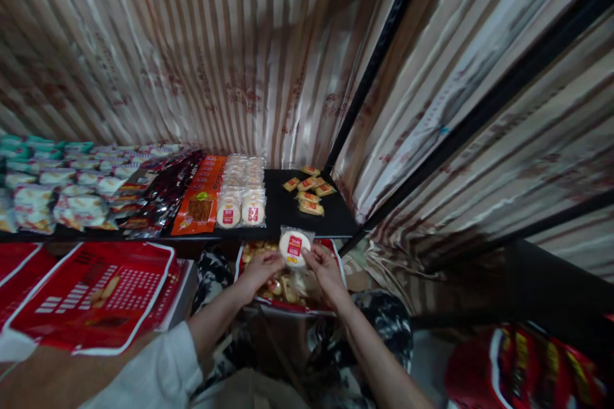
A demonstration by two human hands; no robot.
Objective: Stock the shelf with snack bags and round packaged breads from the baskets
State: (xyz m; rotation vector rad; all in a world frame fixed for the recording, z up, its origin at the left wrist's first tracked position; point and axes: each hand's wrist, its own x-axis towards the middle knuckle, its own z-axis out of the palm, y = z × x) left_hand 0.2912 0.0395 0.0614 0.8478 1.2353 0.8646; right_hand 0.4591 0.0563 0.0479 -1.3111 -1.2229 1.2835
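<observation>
A round white rice cracker (290, 244) in a clear wrapper with a red label is held upright between both hands. My left hand (261, 273) is closed on its lower left edge. My right hand (327, 268) pinches it at the right. Just below them is an open red bag (314, 308) of wrapped snacks, partly hidden by my hands and wrists. On the black shelf (283, 217) behind, stacked wrapped rice crackers (253, 209) stand in two columns. Several small yellow-and-red snack packets (309, 197) lie loosely to their right.
An orange snack bag (199, 195), dark shiny packets (167, 188) and white packets (81, 208) line the shelf's left part. Large red printed bags (103, 294) lie lower left, more red packages (532, 367) lower right. Black metal posts (367, 86) stand before a striped curtain (230, 51).
</observation>
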